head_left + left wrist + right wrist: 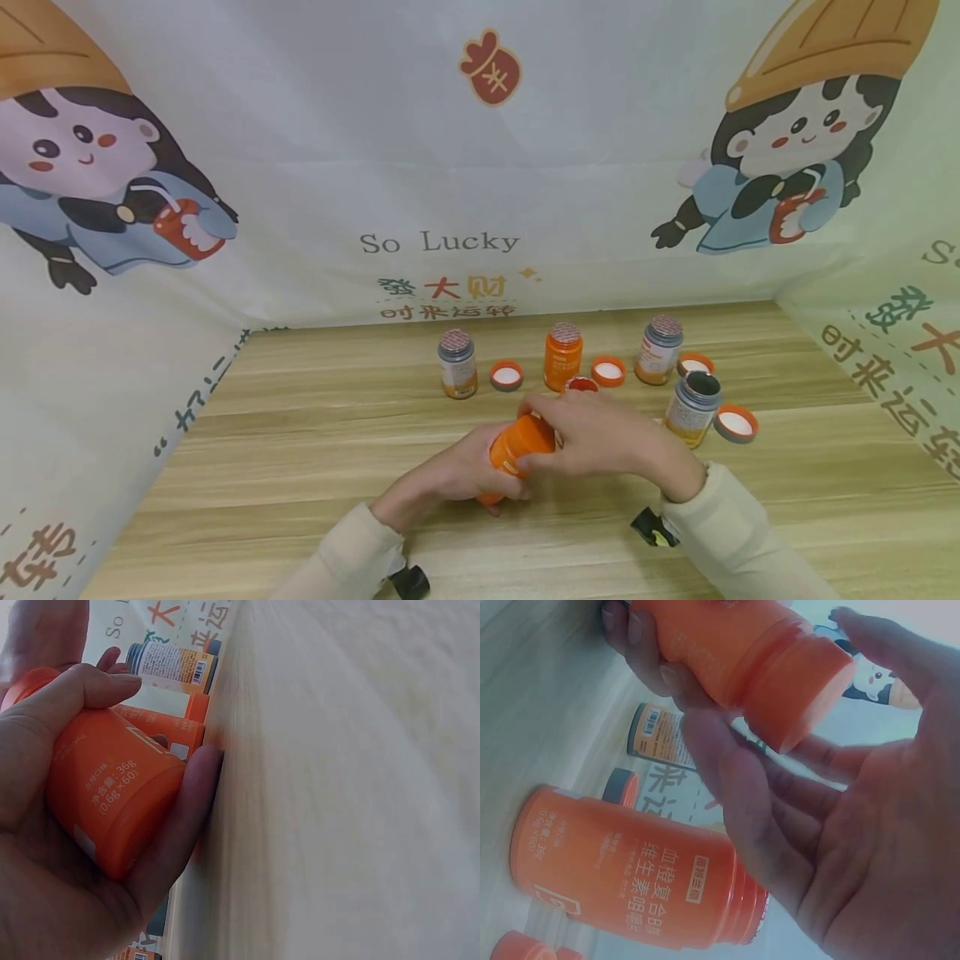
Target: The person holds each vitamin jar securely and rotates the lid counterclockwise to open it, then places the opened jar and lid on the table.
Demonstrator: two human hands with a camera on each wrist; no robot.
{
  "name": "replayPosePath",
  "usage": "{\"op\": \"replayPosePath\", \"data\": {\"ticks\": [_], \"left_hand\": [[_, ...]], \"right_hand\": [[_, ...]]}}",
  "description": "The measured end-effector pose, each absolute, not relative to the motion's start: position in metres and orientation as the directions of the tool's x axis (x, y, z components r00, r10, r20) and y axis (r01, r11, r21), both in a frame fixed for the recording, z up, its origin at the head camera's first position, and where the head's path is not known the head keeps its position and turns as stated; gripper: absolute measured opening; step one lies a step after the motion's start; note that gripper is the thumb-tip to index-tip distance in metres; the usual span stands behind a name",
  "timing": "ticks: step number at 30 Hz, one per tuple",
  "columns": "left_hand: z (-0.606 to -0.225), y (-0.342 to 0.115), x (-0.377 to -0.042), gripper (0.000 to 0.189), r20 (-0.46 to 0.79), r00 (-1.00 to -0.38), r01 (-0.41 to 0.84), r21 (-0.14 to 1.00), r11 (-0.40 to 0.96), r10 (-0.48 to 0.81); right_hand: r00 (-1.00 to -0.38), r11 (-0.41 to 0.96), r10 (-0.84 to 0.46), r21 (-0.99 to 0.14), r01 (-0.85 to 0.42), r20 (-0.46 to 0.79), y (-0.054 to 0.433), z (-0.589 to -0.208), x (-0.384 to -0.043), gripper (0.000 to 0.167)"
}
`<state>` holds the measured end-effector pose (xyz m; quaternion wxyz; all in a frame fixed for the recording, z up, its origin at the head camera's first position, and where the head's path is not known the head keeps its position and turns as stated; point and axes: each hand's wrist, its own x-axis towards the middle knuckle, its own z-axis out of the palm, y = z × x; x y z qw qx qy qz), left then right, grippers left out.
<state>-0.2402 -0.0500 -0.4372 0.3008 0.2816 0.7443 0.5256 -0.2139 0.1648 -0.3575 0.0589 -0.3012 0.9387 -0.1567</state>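
Note:
My left hand (480, 467) grips an orange plastic bottle (112, 780), tilted with its capped end toward my right hand. White print marks the bottle's side. Around the orange screw cap (802, 697) my right hand (600, 433) is spread, thumb on one side and fingers on the other, and gaps show between them and the cap in the right wrist view. Just past the right hand stands a second orange bottle (637, 870) without a cap, mostly hidden by that hand in the head view.
Farther back stand another uncapped orange bottle (562, 362) and two grey-necked bottles with foil seals, one at left (457, 367), one at right (658, 354). A grey bottle (692, 408) with a dark mouth is nearer. Several loose caps (506, 377) lie among them. Printed cloth (300, 208) walls the table.

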Motion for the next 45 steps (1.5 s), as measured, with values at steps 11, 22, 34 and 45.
{"op": "replayPosePath", "data": {"ticks": [11,22,34,45], "left_hand": [[-0.4365,-0.0502,-0.2402,0.045,-0.152,-0.658,0.108,0.95,0.293,0.737],[-0.4366,-0.0497,-0.2398,0.046,-0.146,-0.653,0.097,0.957,0.273,0.743],[-0.435,-0.0502,-0.2389,0.049,-0.153,-0.656,0.084,0.958,0.273,0.739],[-0.4312,-0.0503,-0.2372,0.042,-0.159,-0.664,0.101,0.949,0.299,0.73]], "right_hand": [[-0.816,0.773,-0.578,-0.331,-0.542,-0.014,0.1642,-0.3567,-0.2132,0.048],[-0.848,0.816,-0.528,-0.298,-0.496,-0.034,0.1633,-0.3568,-0.2122,0.046],[-0.854,0.815,-0.521,-0.304,-0.492,-0.014,0.1623,-0.3571,-0.2129,0.048],[-0.731,0.689,-0.676,-0.276,-0.67,0.088,0.1667,-0.355,-0.214,0.042]]}}
